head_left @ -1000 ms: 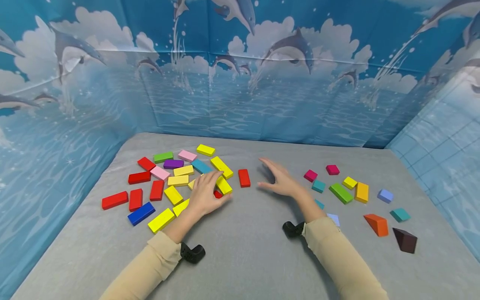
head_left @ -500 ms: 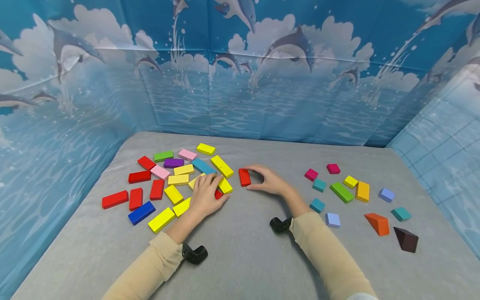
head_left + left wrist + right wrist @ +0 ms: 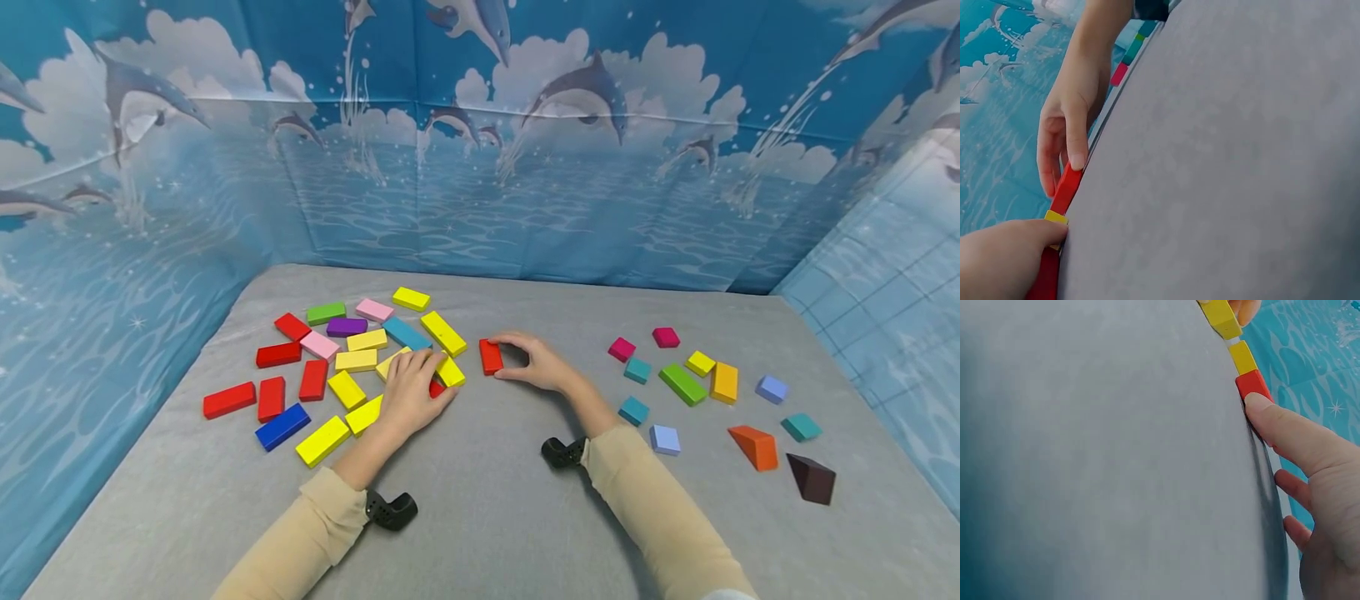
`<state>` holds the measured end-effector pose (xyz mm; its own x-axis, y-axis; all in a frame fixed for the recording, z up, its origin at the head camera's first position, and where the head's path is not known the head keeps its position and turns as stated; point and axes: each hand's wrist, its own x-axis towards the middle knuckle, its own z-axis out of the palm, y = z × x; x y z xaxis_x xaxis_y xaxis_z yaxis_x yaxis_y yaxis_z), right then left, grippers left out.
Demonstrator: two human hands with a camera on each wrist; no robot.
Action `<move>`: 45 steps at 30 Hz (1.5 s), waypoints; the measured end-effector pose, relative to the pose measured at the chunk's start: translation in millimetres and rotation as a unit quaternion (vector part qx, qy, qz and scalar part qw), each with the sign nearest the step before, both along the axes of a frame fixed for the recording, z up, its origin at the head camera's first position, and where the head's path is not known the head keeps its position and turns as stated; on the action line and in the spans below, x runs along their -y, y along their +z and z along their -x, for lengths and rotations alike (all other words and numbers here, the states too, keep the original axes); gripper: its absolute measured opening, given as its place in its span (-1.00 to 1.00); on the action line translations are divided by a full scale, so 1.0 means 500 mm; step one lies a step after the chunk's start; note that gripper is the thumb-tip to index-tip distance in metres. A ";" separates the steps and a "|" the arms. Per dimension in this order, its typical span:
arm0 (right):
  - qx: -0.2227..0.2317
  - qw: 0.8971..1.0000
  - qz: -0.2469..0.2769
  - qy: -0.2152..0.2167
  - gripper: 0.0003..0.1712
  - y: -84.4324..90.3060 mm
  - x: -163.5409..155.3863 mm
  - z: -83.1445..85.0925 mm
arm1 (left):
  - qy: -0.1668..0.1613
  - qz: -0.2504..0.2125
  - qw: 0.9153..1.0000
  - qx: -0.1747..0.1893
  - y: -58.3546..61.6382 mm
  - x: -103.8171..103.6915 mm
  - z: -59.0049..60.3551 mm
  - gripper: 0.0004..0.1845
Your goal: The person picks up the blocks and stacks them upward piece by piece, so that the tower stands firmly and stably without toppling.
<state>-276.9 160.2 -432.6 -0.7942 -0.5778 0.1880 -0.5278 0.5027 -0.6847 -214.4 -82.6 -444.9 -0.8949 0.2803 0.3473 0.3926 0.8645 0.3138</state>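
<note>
In the head view my right hand [image 3: 538, 362] pinches a red block [image 3: 491, 357] at its right side, thumb near me and fingers on the far edge. The right wrist view shows my thumb on this red block [image 3: 1252, 385]. My left hand [image 3: 411, 390] grips a yellow block [image 3: 451, 372] at the right end of the colourful group. Part of another red block [image 3: 436, 388] shows between its thumb and fingers; the rest is hidden by the hand. In the left wrist view the left thumb overlaps the yellow block [image 3: 1055, 216].
Around the left hand lie several red, yellow, pink and other blocks, among them a blue block [image 3: 282, 427] and a purple block [image 3: 347, 327]. At right are scattered pieces, including a green block [image 3: 683, 385], an orange wedge [image 3: 753, 448] and a dark brown wedge [image 3: 811, 479].
My right hand has moved left and taken hold of the red block, which has shifted very slightly. The left hand has stayed almost still at the yellow block.
</note>
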 end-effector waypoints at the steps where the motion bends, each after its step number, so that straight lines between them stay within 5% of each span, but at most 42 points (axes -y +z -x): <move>1: -0.001 1.000 0.005 0.002 -0.39 0.002 -0.005 -0.003 | -0.001 -0.003 1.000 -0.002 0.001 -0.001 0.000 -0.44; 6: -0.002 1.000 0.023 0.006 -0.38 0.017 -0.036 -0.021 | -0.027 -0.026 0.999 -0.022 0.015 -0.019 0.000 -0.44; 12: 0.006 1.000 0.017 -0.006 -0.37 0.032 -0.087 -0.062 | -0.096 -0.024 0.995 -0.015 0.033 -0.071 0.001 -0.43; 26: 0.005 0.998 -0.016 -0.059 -0.39 0.019 -0.192 -0.159 | -0.218 -0.024 0.971 0.097 0.020 -0.188 0.004 -0.42; 45: -0.012 0.998 -0.014 -0.065 -0.42 0.010 -0.206 -0.172 | -0.240 -0.033 0.966 0.096 0.005 -0.222 0.002 -0.43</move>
